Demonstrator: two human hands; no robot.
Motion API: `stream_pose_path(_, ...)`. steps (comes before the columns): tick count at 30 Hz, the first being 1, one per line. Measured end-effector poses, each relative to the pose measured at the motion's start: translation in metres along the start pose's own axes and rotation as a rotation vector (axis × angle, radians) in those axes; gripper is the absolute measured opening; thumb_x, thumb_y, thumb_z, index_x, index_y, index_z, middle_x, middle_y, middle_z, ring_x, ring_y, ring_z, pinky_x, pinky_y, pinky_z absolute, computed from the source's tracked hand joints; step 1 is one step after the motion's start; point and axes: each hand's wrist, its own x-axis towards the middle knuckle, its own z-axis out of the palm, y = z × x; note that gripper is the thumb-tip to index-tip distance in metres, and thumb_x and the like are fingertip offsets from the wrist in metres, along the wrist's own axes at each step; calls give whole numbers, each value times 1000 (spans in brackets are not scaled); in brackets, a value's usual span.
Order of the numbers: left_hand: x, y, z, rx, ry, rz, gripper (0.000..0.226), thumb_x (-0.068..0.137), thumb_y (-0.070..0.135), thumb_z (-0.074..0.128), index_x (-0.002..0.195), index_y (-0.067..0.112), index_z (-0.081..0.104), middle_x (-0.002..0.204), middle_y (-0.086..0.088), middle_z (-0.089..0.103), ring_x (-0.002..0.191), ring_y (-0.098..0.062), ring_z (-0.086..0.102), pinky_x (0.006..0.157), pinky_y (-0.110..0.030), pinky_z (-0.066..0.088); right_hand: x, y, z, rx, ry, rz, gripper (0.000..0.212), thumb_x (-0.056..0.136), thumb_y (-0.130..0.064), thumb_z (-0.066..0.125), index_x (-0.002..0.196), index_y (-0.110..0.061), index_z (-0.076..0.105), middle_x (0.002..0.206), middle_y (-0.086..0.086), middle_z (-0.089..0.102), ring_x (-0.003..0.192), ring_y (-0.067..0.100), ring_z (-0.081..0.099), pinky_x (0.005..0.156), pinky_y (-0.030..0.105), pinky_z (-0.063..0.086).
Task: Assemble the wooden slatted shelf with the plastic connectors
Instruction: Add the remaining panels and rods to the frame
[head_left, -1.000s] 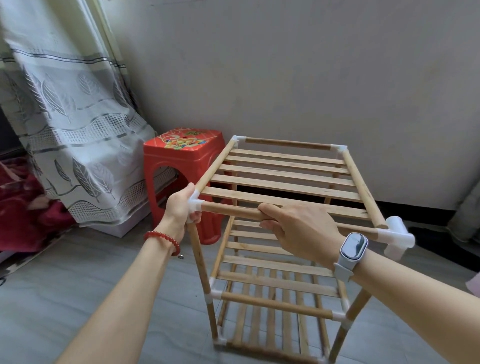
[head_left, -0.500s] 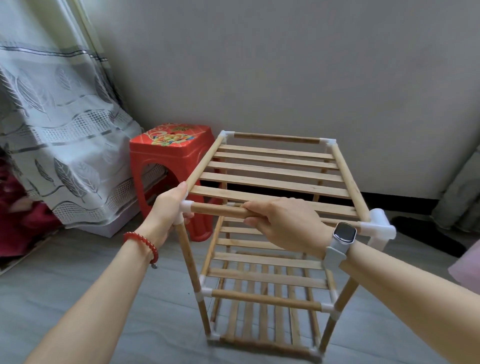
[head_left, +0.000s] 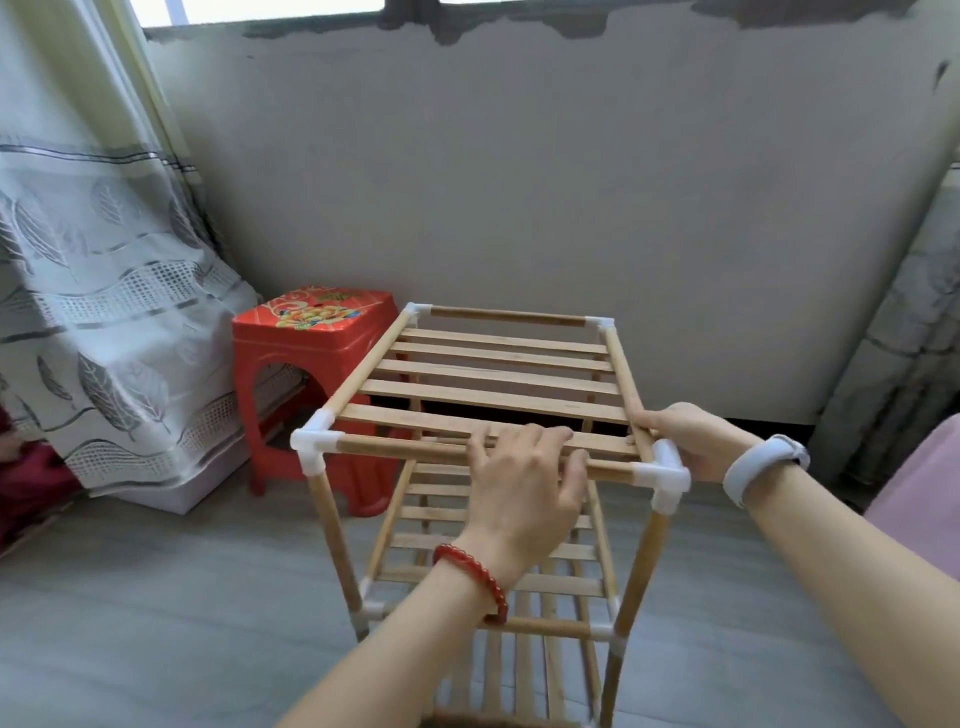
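The wooden slatted shelf (head_left: 498, 395) stands upright on the grey floor (head_left: 156, 597) directly in front of the person, its top tier level with both hands. The left hand (head_left: 524, 483) lies over the near top rail (head_left: 415, 451), fingers curled across it and onto the nearest slat, thumb on the near face, so the rail is gripped from above. The right hand (head_left: 691, 441) grips the right side rail (head_left: 621, 374) just beyond the near right connector (head_left: 667, 475), fingers wrapped around the rod. That white plastic connector sits between the two hands; the near left connector (head_left: 316, 446) lies well to the left of the left hand, with no hand on it. All four top corners appear fitted with connectors, the slats of the top tier lie in place, and two lower tiers are visible below the left wrist, joined to the legs by further white connectors. Judged from this, assembly is nearly complete: what remains is probably pressing the near right corner fully home and checking that the frame stands square. Whether that joint is fully seated cannot be told. A red plastic stool (head_left: 317, 364) stands beyond and left of the left hand, beside a patterned curtain (head_left: 98, 312).
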Motion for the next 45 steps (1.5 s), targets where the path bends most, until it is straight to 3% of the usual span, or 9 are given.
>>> stream_pose_path(6, -12, 26, 12, 164, 78, 68, 60, 84, 70, 30, 58, 26, 61, 60, 16, 61, 67, -9, 57, 86, -36, 23, -22, 6, 8, 6, -148, 3, 19, 93, -24, 58, 94, -5, 55, 65, 6, 59, 53, 15, 60, 47, 24, 50)
stream_pose_path(11, -39, -25, -22, -46, 160, 188, 55, 88, 65, 36, 48, 29, 48, 52, 22, 46, 69, -2, 45, 84, -36, 25, -56, 19, 23, -262, -304, -103, 39, 90, -43, 56, 84, -7, 67, 72, 10, 72, 63, 15, 67, 57, 21, 53)
stream_pose_path(13, -50, -55, -37, -153, 139, 148, 42, 88, 51, 45, 48, 39, 41, 50, 26, 44, 71, 3, 42, 86, -36, 27, -68, 24, 37, -579, -193, -337, 38, 91, -45, 53, 76, -13, 67, 63, 1, 69, 57, 12, 63, 57, 23, 53)
stream_pose_path(17, -61, -106, -75, -127, 104, -36, 39, 82, 39, 46, 45, 31, 55, 60, 20, 53, 81, -2, 46, 85, -48, 39, -68, 38, 69, -1014, 198, -1291, 22, 88, -38, 48, 91, -22, 65, 84, -5, 61, 77, 13, 56, 67, 31, 52)
stream_pose_path(23, -81, -72, -96, 98, -38, -320, 41, 100, 31, 37, 82, 22, 72, 103, 4, 66, 128, -13, 41, 109, -38, 26, -58, 42, 140, -1155, 95, -1603, 50, 72, -41, 74, 114, -24, 51, 101, 2, 60, 92, 23, 60, 76, 41, 50)
stream_pose_path(26, -82, -45, -88, 202, 11, -434, 47, 102, 32, 29, 103, 4, 67, 116, -7, 60, 120, -20, 46, 100, -34, 32, -58, 32, 154, -1098, 71, -1679, 25, 84, -37, 50, 103, -25, 41, 86, 2, 57, 68, 19, 57, 56, 33, 49)
stream_pose_path(29, -91, -45, -81, 114, 133, -406, 43, 100, 27, 35, 85, 0, 65, 98, -8, 58, 106, -21, 53, 88, -37, 44, -58, 34, 155, -1126, 33, -1638, 21, 84, -37, 35, 102, -28, 40, 81, 0, 54, 58, 15, 49, 53, 32, 46)
stream_pose_path(37, -99, -69, -84, 74, 185, -423, 42, 99, 28, 33, 88, 1, 64, 112, -2, 54, 107, -14, 52, 83, -32, 42, -58, 7, 145, -1056, -129, -1461, 24, 88, -26, 55, 111, -26, 64, 90, -4, 48, 60, 5, 37, 65, 26, 27)
stream_pose_path(45, -84, -60, -69, -78, 282, -444, 32, 100, 16, 33, 79, 3, 54, 85, 2, 46, 94, -10, 43, 79, -6, 27, -56, 21, 155, -908, -29, -1535, 18, 78, -24, 60, 94, -22, 68, 80, -2, 54, 55, 8, 35, 58, 31, 42)
